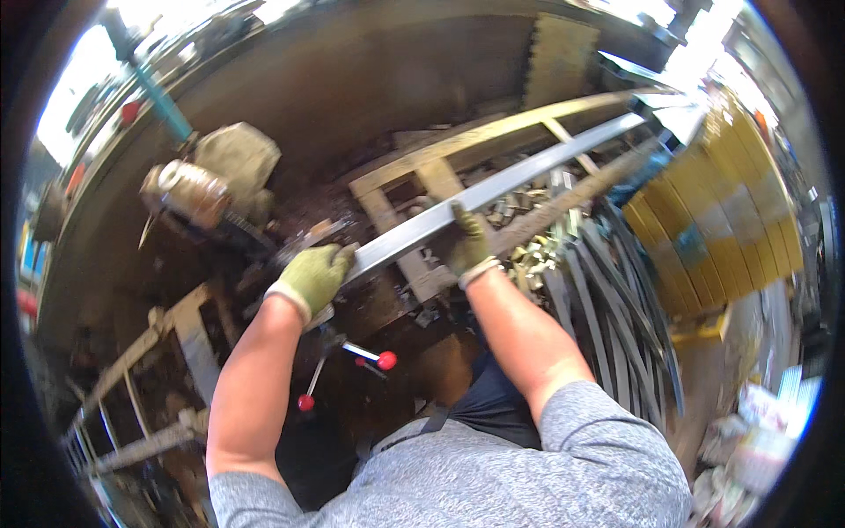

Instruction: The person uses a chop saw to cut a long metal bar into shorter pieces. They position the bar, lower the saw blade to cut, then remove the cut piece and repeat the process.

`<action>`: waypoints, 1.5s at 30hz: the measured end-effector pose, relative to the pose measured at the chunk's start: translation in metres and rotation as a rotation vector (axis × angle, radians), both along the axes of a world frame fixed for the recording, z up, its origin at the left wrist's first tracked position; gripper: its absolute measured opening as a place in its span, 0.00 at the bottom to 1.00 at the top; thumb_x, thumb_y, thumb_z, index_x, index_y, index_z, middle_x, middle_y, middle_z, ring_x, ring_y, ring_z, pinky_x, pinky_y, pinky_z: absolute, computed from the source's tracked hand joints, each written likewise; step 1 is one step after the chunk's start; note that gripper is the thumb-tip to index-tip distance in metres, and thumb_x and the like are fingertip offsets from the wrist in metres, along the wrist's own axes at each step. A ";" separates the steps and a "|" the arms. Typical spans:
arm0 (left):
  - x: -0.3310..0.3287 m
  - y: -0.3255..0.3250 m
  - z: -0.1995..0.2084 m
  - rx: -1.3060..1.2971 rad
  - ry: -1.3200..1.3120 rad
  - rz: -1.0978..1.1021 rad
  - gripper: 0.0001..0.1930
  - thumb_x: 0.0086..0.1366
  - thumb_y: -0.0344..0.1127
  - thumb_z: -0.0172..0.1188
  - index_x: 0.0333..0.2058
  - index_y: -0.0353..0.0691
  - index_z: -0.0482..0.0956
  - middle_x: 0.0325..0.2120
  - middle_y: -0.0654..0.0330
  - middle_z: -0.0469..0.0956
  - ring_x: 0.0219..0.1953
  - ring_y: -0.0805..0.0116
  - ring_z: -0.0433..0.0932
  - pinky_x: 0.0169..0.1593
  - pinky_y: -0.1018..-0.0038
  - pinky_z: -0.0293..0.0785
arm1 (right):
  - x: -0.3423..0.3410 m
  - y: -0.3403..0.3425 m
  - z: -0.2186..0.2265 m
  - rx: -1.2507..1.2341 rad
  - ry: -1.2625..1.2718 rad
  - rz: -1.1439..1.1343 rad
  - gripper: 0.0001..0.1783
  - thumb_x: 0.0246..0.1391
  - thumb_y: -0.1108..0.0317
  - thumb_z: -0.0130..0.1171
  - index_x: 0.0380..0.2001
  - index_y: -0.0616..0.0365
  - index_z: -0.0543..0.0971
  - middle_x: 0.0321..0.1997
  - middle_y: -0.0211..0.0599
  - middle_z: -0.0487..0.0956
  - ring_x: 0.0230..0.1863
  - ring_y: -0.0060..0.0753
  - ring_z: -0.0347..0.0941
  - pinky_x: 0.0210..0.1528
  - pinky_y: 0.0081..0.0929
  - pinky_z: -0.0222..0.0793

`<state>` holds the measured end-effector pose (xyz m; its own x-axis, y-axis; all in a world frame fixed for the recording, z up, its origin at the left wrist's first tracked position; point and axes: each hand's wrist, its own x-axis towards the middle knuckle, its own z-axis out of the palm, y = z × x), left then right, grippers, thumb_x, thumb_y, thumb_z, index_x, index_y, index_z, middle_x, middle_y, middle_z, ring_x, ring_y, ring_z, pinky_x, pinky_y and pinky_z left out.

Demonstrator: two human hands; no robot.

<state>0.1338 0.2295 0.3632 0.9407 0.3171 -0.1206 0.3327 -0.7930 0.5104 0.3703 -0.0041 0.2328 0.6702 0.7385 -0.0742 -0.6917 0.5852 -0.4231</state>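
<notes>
As R hand (471,243), partly hidden, grips metal bar (515,182), can't tell if L hand (312,275) does too.

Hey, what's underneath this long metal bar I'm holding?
Under the metal bar is a pale wooden frame, with small scraps showing in its gaps. The strip directly beneath the bar is covered, so I can't tell whether bar and frame touch.

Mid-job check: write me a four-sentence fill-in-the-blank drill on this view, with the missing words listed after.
The left hand and right hand each wear a ____.
The hand nearer the lower end of the long metal bar is the ____ one.
The round knobs below the hands in the picture are coloured ____.
The shirt is coloured ____.
Missing words: glove; left; red; grey.
</notes>
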 end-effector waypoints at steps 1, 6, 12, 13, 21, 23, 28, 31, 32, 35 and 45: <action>-0.004 0.001 0.008 0.034 0.054 -0.037 0.23 0.91 0.52 0.57 0.58 0.39 0.92 0.54 0.35 0.91 0.59 0.30 0.88 0.63 0.44 0.84 | 0.000 0.003 0.001 0.012 -0.001 0.034 0.33 0.71 0.48 0.81 0.66 0.61 0.88 0.64 0.50 0.93 0.68 0.56 0.89 0.79 0.60 0.82; -0.041 -0.033 0.016 0.361 -0.177 -0.071 0.35 0.78 0.56 0.73 0.70 0.35 0.84 0.65 0.37 0.87 0.63 0.35 0.89 0.67 0.46 0.85 | -0.019 0.034 0.006 -0.293 0.178 -0.181 0.24 0.72 0.43 0.82 0.54 0.51 0.91 0.52 0.37 0.95 0.53 0.42 0.91 0.63 0.45 0.89; -0.096 -0.016 -0.031 0.608 -0.316 -0.116 0.29 0.71 0.36 0.75 0.68 0.34 0.83 0.59 0.44 0.88 0.56 0.41 0.90 0.58 0.49 0.89 | -0.083 0.036 0.013 -0.550 0.096 -0.087 0.35 0.72 0.36 0.80 0.66 0.51 0.88 0.63 0.36 0.92 0.63 0.44 0.88 0.70 0.48 0.87; -0.108 -0.005 -0.034 0.549 -0.320 -0.121 0.27 0.72 0.34 0.73 0.67 0.34 0.83 0.57 0.45 0.87 0.53 0.41 0.90 0.56 0.49 0.90 | -0.091 0.037 0.012 -0.527 0.099 -0.035 0.36 0.72 0.36 0.80 0.67 0.51 0.87 0.64 0.37 0.92 0.63 0.45 0.88 0.71 0.49 0.87; -0.194 0.099 -0.008 0.394 0.098 0.153 0.33 0.71 0.42 0.79 0.74 0.45 0.84 0.71 0.46 0.85 0.70 0.37 0.85 0.74 0.47 0.80 | -0.107 0.052 0.022 -0.809 -0.766 0.315 0.30 0.78 0.54 0.78 0.70 0.65 0.87 0.63 0.42 0.94 0.63 0.31 0.89 0.69 0.33 0.83; -0.217 0.126 -0.012 0.381 0.209 0.248 0.35 0.71 0.41 0.79 0.75 0.45 0.84 0.67 0.41 0.88 0.69 0.35 0.86 0.74 0.46 0.80 | -0.110 0.054 0.027 -0.821 -0.945 0.260 0.27 0.79 0.59 0.77 0.70 0.66 0.87 0.64 0.42 0.94 0.64 0.30 0.88 0.71 0.32 0.83; -0.295 0.199 -0.037 0.449 0.164 0.339 0.32 0.66 0.34 0.83 0.69 0.45 0.89 0.63 0.45 0.91 0.68 0.39 0.86 0.72 0.49 0.82 | -0.105 0.054 0.031 -0.724 -1.040 0.034 0.21 0.83 0.69 0.71 0.71 0.66 0.86 0.65 0.39 0.92 0.64 0.27 0.88 0.70 0.28 0.84; -0.348 0.238 -0.050 0.464 0.202 0.379 0.33 0.61 0.30 0.86 0.67 0.47 0.90 0.60 0.49 0.92 0.67 0.41 0.87 0.72 0.50 0.82 | -0.093 0.055 0.027 -0.756 -0.955 -0.024 0.21 0.85 0.73 0.67 0.73 0.66 0.84 0.68 0.42 0.90 0.65 0.28 0.87 0.70 0.27 0.84; -0.364 0.249 -0.058 0.517 0.243 0.414 0.34 0.59 0.27 0.86 0.66 0.48 0.91 0.60 0.50 0.92 0.65 0.41 0.88 0.72 0.51 0.82 | -0.090 0.057 0.026 -0.713 -0.961 -0.036 0.21 0.85 0.73 0.67 0.74 0.66 0.84 0.67 0.42 0.90 0.65 0.28 0.87 0.70 0.27 0.84; -0.419 0.278 -0.081 0.731 0.304 0.383 0.35 0.59 0.21 0.81 0.66 0.50 0.91 0.60 0.53 0.92 0.68 0.44 0.87 0.75 0.51 0.80 | -0.085 0.062 0.023 -0.748 -0.940 -0.099 0.21 0.85 0.73 0.66 0.74 0.66 0.84 0.66 0.43 0.91 0.66 0.30 0.89 0.71 0.27 0.85; -0.397 0.273 -0.048 0.460 0.497 0.503 0.49 0.62 0.37 0.89 0.81 0.42 0.78 0.80 0.44 0.78 0.82 0.44 0.77 0.87 0.52 0.70 | -0.084 0.067 0.013 -0.724 -0.977 -0.108 0.21 0.85 0.73 0.66 0.74 0.67 0.84 0.69 0.41 0.89 0.66 0.27 0.86 0.72 0.27 0.82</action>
